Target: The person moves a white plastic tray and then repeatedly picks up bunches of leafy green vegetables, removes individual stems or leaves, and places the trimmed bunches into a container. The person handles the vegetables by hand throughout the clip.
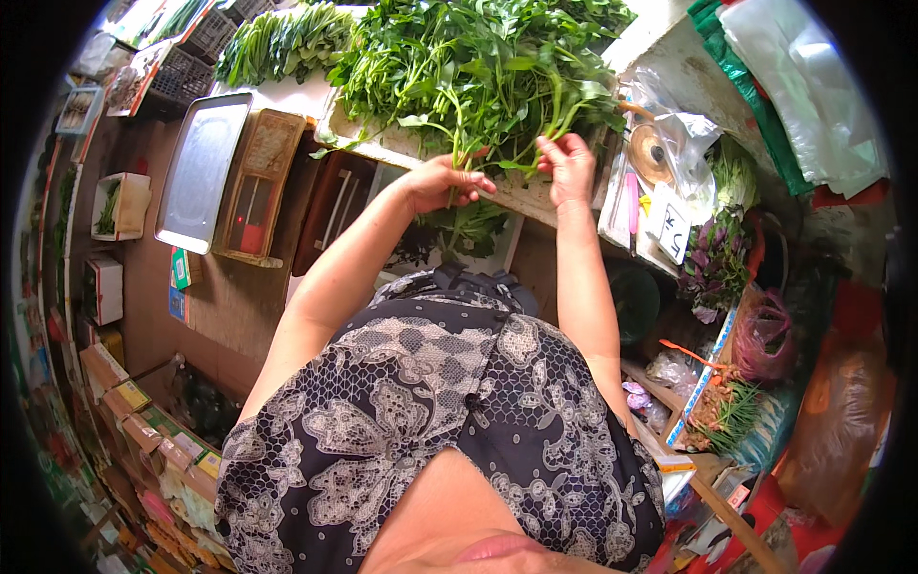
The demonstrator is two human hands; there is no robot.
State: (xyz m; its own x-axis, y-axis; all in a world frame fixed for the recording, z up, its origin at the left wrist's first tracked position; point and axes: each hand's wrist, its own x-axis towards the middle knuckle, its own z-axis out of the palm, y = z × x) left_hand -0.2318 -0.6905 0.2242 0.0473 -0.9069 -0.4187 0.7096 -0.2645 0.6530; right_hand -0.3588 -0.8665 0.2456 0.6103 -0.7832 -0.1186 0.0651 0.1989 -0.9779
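A large heap of leafy green vegetable stems (459, 64) lies on a white foam tray (380, 154) at the top middle. At the tray's near edge, my left hand (448, 183) is closed around several stems, whose leafy tops point up toward the heap; some leaves hang below it. To its right, my right hand (566, 161) pinches a few pale green stems between thumb and fingers, their upper part slightly blurred. The two hands are apart.
A metal tray (204, 172) and a worn wooden box (262, 186) stand at the left. Bundled greens (287, 43) lie beyond them. On the right are a round wooden lid (650, 154), a handwritten card (668, 222), purple-leaved greens (713, 262) and hanging plastic bags (803, 86).
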